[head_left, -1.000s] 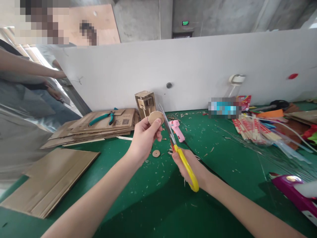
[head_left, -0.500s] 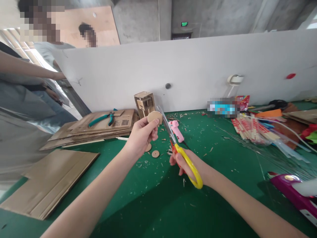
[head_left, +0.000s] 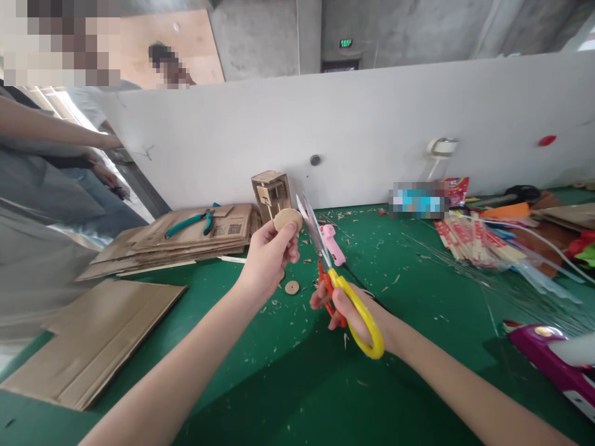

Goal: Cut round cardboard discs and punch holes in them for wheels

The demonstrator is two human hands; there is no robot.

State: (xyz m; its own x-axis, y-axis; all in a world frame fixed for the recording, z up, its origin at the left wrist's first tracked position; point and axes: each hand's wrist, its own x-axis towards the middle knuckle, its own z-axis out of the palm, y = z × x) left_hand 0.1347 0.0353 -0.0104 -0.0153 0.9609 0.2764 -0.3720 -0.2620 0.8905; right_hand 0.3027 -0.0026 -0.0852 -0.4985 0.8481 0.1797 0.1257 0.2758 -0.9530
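Note:
Between thumb and fingers, my left hand (head_left: pixel 269 254) pinches a round cardboard disc (head_left: pixel 286 219). My right hand (head_left: pixel 356 310) grips a pair of scissors (head_left: pixel 356 310) with yellow and red-orange handles. The scissor blades are slightly parted and point up and away, right at the disc's right edge; whether they touch it is hard to tell. On the green table below lies a smaller disc with a centre hole (head_left: pixel 292 287), and another piece is mostly hidden behind my left hand. A pink glue gun (head_left: pixel 333 245) lies just beyond the scissors.
A cardboard box model (head_left: pixel 271 192) stands against the white partition (head_left: pixel 372 124). Teal pliers (head_left: pixel 189 224) rest on stacked cardboard (head_left: pixel 153 248) at left, with a loose sheet (head_left: pixel 93 341) nearer. Wires, packaged sticks (head_left: pixel 474 238) and a purple tool (head_left: pixel 548 353) lie right. Another person's arm (head_left: pixel 56 121) is at far left.
The scissor blades have parted a little, and the red-orange handle has swung away from the yellow one. My left hand and the disc have shifted slightly left.

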